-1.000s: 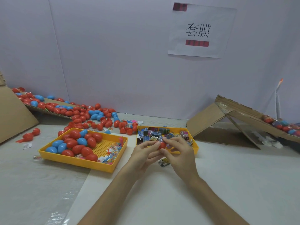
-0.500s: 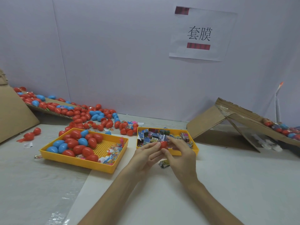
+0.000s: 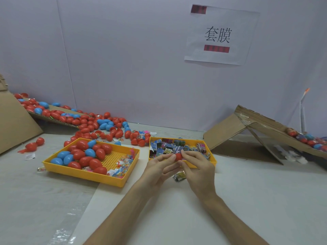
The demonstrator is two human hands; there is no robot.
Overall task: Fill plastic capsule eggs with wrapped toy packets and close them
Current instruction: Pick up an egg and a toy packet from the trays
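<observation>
red egg (image 3: 178, 156) pinched between left hand (image 3: 160, 167) – right hand (image 3: 199, 167) fingertips.

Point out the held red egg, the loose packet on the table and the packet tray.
red egg (image 3: 178, 157): head view, exposed shell.
loose packet (image 3: 179, 176): head view, its middle.
packet tray (image 3: 212, 153): head view, right rim.
</observation>
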